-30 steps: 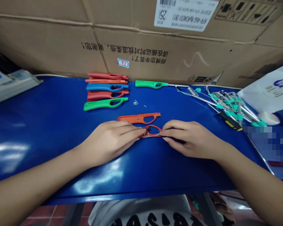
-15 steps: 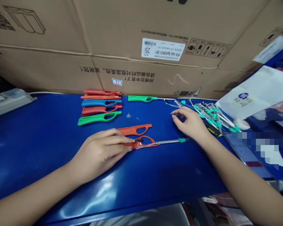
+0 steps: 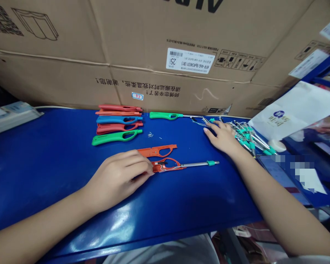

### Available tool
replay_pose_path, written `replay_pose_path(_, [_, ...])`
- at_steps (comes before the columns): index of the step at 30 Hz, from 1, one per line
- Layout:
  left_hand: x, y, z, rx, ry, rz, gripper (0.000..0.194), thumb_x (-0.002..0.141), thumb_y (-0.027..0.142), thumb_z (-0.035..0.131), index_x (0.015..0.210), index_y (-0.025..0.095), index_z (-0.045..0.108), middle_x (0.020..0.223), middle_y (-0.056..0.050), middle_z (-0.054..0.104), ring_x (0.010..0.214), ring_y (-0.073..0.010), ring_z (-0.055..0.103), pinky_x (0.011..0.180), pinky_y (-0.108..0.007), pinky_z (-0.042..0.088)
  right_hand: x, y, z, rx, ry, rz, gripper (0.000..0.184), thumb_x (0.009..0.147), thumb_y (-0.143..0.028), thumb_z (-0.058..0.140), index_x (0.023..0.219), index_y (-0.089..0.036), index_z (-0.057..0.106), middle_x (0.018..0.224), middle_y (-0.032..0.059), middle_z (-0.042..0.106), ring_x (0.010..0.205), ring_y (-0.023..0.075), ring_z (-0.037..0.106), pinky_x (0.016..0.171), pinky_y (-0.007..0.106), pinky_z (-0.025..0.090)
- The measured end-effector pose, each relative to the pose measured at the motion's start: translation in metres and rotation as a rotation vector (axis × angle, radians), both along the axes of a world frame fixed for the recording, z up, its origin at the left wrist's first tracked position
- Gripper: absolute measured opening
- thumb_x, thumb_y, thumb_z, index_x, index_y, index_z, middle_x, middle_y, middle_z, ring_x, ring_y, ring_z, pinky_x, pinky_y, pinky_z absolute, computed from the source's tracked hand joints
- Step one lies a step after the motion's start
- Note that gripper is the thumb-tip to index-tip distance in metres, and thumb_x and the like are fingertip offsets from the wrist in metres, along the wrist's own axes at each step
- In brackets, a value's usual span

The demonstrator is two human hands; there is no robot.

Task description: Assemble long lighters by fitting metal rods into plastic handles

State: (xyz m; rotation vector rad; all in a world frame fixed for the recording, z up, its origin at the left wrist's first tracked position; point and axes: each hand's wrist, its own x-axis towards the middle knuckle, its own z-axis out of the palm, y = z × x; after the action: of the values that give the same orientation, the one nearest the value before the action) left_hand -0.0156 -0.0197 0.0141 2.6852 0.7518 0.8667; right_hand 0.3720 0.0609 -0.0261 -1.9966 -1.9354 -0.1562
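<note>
My left hand (image 3: 123,176) is closed on the rear end of an orange lighter shell half (image 3: 157,167), hiding that end. Wires and a dark part lie inside the shell, and a metal tube (image 3: 195,164) with a teal collar sticks out to the right. Just behind it is the matching orange shell half (image 3: 165,149), partly covered by my fingers. My right hand (image 3: 222,136) reaches over the left edge of a pile of metal lighter tubes (image 3: 257,139) with teal collars and thin wires. Its fingers are apart; nothing shows held in them.
Several coloured lighter handles (image 3: 118,128) lie in a row at the back left. A green lighter (image 3: 166,116) with a metal tube lies beside them, near several tiny pale pins (image 3: 150,135). A large cardboard box (image 3: 143,44) walls the back; a white paper bag (image 3: 294,106) stands right.
My right hand has moved away from me, towards the tube pile, its fingers spreading. My left hand stays at the orange shell, its fingers drawn back slightly, so more of the inside shows.
</note>
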Motion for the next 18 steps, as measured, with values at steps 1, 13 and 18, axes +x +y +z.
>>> replay_pose_path(1, [0.0001, -0.0001, 0.0004, 0.002, -0.001, -0.007, 0.01, 0.098, 0.016, 0.063, 0.093, 0.021, 0.07, 0.091, -0.001, 0.074, 0.085, -0.0157, 0.066, 0.076, -0.028, 0.051, 0.0004, 0.0011, -0.0017, -0.007, 0.001, 0.002, 0.059, 0.098, -0.061, 0.04, 0.136, -0.025, 0.066, 0.143, 0.0156, 0.059, 0.132, 0.0445, 0.047, 0.11, 0.069, 0.032])
replay_pose_path(13, [-0.0021, 0.0015, -0.0043, 0.055, 0.031, -0.032, 0.013, 0.098, 0.018, 0.063, 0.103, 0.022, 0.075, 0.103, -0.001, 0.078, 0.091, -0.0168, 0.071, 0.081, -0.029, 0.055, -0.0012, 0.0051, -0.0003, 0.093, 0.073, 0.061, 0.043, 0.094, -0.048, 0.05, 0.103, -0.015, 0.076, 0.112, 0.0188, 0.069, 0.11, 0.0358, 0.063, 0.105, 0.057, 0.044])
replay_pose_path(18, [-0.0026, 0.0017, -0.0063, 0.061, 0.041, -0.032, 0.016, 0.099, 0.018, 0.062, 0.108, 0.023, 0.075, 0.105, -0.001, 0.078, 0.093, -0.0171, 0.072, 0.082, -0.03, 0.056, 0.0002, 0.0059, 0.0032, 0.126, 0.105, 0.077, 0.037, 0.093, -0.045, 0.051, 0.094, -0.017, 0.075, 0.105, 0.0171, 0.068, 0.104, 0.0327, 0.065, 0.101, 0.051, 0.049])
